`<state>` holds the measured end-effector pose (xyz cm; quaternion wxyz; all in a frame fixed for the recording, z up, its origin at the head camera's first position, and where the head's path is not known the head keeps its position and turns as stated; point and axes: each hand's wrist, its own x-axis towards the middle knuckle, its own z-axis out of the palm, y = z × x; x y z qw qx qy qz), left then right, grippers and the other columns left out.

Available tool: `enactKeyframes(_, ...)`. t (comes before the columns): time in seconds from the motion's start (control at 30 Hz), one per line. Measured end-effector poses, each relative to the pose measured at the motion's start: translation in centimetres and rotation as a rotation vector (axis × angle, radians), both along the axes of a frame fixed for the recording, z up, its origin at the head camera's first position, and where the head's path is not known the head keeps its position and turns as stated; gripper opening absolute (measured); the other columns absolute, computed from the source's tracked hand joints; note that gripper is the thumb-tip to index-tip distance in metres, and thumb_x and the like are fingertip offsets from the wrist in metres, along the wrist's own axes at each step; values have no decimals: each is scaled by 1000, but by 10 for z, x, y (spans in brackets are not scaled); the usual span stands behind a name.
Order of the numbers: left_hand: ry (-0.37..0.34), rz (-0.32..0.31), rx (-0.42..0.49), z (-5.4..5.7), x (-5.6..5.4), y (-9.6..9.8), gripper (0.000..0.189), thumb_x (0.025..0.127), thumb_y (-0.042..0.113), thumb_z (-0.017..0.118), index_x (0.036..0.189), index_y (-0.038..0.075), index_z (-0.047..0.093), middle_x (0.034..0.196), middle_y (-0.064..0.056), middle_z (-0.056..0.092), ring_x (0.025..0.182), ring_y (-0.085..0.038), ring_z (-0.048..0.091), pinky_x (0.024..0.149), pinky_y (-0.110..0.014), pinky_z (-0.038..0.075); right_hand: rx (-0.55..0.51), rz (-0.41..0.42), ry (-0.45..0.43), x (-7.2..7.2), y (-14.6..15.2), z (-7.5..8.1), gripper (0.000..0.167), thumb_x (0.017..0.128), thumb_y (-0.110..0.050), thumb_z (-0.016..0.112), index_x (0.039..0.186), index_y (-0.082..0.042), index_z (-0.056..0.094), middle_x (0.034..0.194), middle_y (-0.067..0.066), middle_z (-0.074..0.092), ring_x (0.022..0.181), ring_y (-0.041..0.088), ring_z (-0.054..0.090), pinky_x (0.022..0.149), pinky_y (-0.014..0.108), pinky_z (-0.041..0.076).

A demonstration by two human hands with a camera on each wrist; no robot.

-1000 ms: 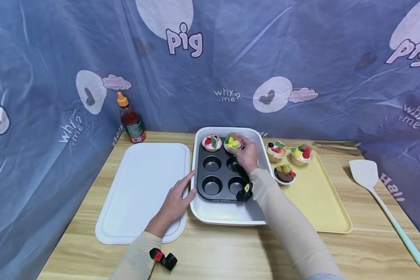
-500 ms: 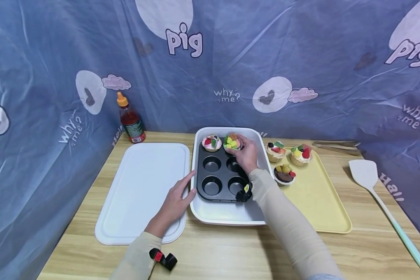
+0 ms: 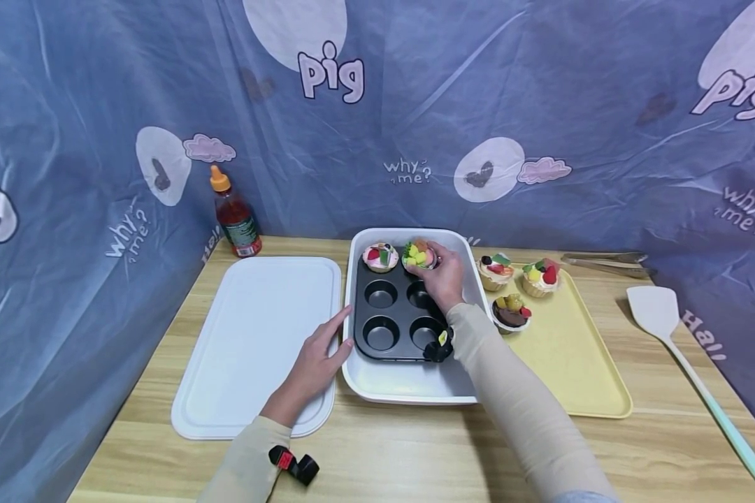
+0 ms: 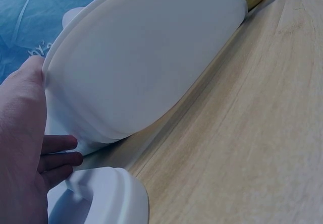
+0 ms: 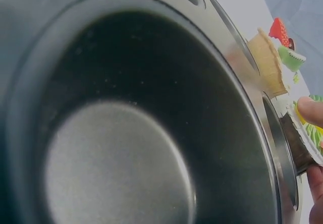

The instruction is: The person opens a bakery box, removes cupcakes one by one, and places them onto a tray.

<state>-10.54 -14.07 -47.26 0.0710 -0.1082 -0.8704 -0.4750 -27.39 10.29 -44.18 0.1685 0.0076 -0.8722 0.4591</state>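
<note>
My right hand (image 3: 444,276) pinches a fruit-topped cupcake (image 3: 418,256) at the back right cup of a dark muffin pan (image 3: 380,316). In the right wrist view, the thumb and a finger hold this cupcake (image 5: 302,138), its brown base partly down in the cup. A pink-topped cupcake (image 3: 379,258) sits in the back left cup. The pan lies inside a deep white bin (image 3: 409,386). With fingers fairly straight, my left hand (image 3: 313,363) touches the bin's left side; the left wrist view shows its thumb at the rim and fingers near the wall.
To the right is a yellow tray (image 3: 566,363) with a few more cupcakes (image 3: 509,314). Beyond it lie metal tongs (image 3: 606,263) and a white spatula (image 3: 656,312). A white lid (image 3: 258,335) lies left, with a red sauce bottle (image 3: 238,220) behind it.
The right hand and its cupcake have shifted only very slightly at the back right cup. The left hand stays against the bin.
</note>
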Motion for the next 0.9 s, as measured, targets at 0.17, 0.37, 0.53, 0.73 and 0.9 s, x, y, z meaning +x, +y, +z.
enactKeyframes(0.17, 2, -6, 0, 0, 0, 0, 59, 98, 25, 60, 155, 27, 42, 147, -14, 54, 138, -33, 50, 117, -53, 38, -19, -44, 7, 3, -1, 2, 68, 70, -14, 92, 132, -7, 66, 116, 23, 68, 95, 33, 61, 88, 43, 48)
enactKeyframes(0.37, -10, 2, -4, 0, 0, 0, 59, 99, 26, 60, 155, 27, 42, 148, -14, 54, 139, -34, 49, 117, -55, 37, -73, -51, 38, 9, -4, 8, 68, 69, -13, 92, 132, -7, 67, 110, 24, 66, 96, 35, 61, 86, 41, 49)
enactKeyframes(0.53, -20, 6, -4, 1, 1, 0, 59, 99, 26, 59, 155, 28, 42, 149, -13, 53, 140, -33, 49, 117, -55, 37, -133, -35, 35, 14, -6, 20, 66, 70, -12, 92, 131, -6, 67, 115, 22, 69, 96, 35, 69, 86, 38, 55)
enactKeyframes(0.73, -16, 1, -1, 1, 1, 1, 58, 99, 26, 59, 155, 30, 42, 148, -12, 54, 139, -32, 49, 117, -54, 37, -216, -8, 32, 20, 0, 36, 64, 73, -11, 90, 132, -3, 66, 125, 20, 69, 104, 32, 69, 91, 38, 56)
enactKeyframes(0.9, -26, -4, -3, 1, 1, -1, 58, 100, 27, 58, 155, 32, 40, 149, -13, 53, 140, -33, 48, 118, -54, 36, -229, 6, 35, 27, 7, 49, 66, 74, -12, 90, 135, -3, 64, 129, 19, 68, 108, 33, 69, 96, 44, 57)
